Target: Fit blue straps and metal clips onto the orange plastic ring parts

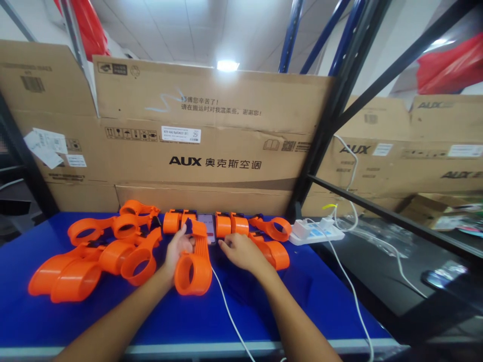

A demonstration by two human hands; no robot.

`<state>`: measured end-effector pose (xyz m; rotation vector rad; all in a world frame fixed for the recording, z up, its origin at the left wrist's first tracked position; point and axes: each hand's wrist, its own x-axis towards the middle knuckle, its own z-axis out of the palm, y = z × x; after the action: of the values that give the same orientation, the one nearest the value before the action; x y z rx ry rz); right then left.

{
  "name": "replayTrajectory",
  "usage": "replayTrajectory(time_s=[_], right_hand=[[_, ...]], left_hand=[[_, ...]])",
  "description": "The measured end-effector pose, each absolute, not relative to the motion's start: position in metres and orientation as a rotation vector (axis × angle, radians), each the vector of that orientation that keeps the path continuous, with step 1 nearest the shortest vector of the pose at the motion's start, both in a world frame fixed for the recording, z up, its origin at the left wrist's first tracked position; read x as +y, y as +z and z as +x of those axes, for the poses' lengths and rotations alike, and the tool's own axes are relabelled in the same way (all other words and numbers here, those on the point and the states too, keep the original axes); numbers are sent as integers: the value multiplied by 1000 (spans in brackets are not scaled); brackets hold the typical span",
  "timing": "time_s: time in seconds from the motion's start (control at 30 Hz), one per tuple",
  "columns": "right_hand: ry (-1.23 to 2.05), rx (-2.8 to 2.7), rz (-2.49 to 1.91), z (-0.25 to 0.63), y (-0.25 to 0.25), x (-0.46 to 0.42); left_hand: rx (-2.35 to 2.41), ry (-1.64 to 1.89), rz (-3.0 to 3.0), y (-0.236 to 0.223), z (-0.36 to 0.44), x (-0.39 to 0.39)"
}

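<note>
My left hand (175, 251) is closed around an orange plastic part (194, 271), with a ring at its near end, a ribbed strap and a dark piece at the top. It is held up over the blue table (151, 319). My right hand (241, 251) is to the right of it, fingers curled inward; whatever they hold, if anything, is hidden. Just beyond the hands, a lit phone (207, 226) stands between orange rings on the left (172, 221) and orange rings on the right (223, 224). More orange ringed parts (278, 255) lie partly behind my right wrist.
Several orange ringed parts (77, 279) are spread over the table's left side. A white power strip (317, 232) with plugs and cables lies at the right edge. Cardboard boxes (211, 136) form a wall behind the table, and a black rack post (320, 141) rises on the right.
</note>
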<state>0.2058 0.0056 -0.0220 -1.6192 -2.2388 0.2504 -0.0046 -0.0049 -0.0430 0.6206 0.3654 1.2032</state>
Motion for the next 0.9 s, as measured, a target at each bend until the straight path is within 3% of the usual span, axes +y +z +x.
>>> replayTrajectory(time_s=[0.23,0.47,0.73,0.9], right_hand=[[323,-2298,-1938,218,-19,6],[350,-2242,-1954,215,-25,6],[490,-1914,-1470,223,-17,15],[956,-1698,-1032,212,-9,5]], left_hand=[[390,1172,603,-47,-6,-2],[381,1166,597,-46,-6,-3],[334,1201,552,-43,-9,-4],[286,1238,539,-47,-13,0]])
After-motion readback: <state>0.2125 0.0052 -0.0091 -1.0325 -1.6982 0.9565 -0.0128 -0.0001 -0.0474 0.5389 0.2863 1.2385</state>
